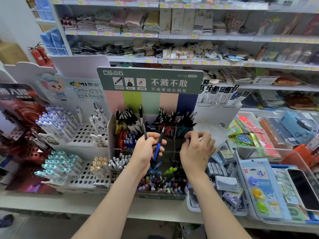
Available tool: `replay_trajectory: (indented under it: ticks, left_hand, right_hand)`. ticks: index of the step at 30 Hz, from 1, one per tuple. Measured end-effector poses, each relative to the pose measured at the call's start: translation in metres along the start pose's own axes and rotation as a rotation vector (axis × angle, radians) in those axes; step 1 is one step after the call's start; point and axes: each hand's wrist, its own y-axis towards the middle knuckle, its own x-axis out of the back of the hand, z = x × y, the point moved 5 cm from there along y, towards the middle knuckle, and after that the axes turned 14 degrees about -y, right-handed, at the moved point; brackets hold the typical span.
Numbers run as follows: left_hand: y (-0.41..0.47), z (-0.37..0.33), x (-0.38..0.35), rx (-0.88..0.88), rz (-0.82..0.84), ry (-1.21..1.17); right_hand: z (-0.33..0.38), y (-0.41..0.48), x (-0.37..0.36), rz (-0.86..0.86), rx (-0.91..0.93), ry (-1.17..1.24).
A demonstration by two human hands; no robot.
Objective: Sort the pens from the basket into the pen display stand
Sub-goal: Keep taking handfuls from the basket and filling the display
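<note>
A tiered pen display stand (150,80) with a green header holds black, red, blue and white pens in clear compartments. My left hand (146,149) hovers over its middle tiers and grips a blue pen (158,147) and a darker pen (144,131), tips pointing up. My right hand (196,149) is just to the right, above the stand's right compartments, its fingers curled; whether it pinches anything I cannot tell. The front compartment (160,185) holds several pastel pens. A whitish translucent basket (215,133) sits behind my right hand.
White pegboard racks (84,133) with purple and teal pens stand to the left. Clear bins (224,183) of refills and packaged stationery crowd the right, with a phone (303,188) lying there. Shelves of socks rise behind. The counter edge runs along the front.
</note>
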Motion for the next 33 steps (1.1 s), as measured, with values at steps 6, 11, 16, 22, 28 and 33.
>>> replay_trajectory:
  ticks: [6,11,16,22,28,33]
  left_hand:
    - [0.002,-0.008,-0.005,-0.034,0.051,0.096]
    - [0.005,-0.017,-0.005,-0.075,0.083,0.117]
    - [0.01,-0.035,0.008,-0.11,-0.029,-0.017]
    - [0.012,-0.047,0.022,-0.045,0.008,-0.286]
    - [0.012,-0.051,0.028,-0.073,0.012,-0.246]
    - [0.013,-0.055,0.037,-0.199,-0.041,-0.038]
  right_hand:
    - [0.048,0.002,0.023,0.145,0.172,0.526]
    - [0.074,0.015,0.033,0.263,0.13,0.707]
    - [0.079,0.041,0.061,-0.06,-0.034,0.847]
    - [0.105,0.065,0.05,-0.096,0.257,0.698]
    - [0.117,0.056,0.016,-0.049,0.486,0.187]
    - [0.117,0.04,0.03,-0.029,0.443,0.252]
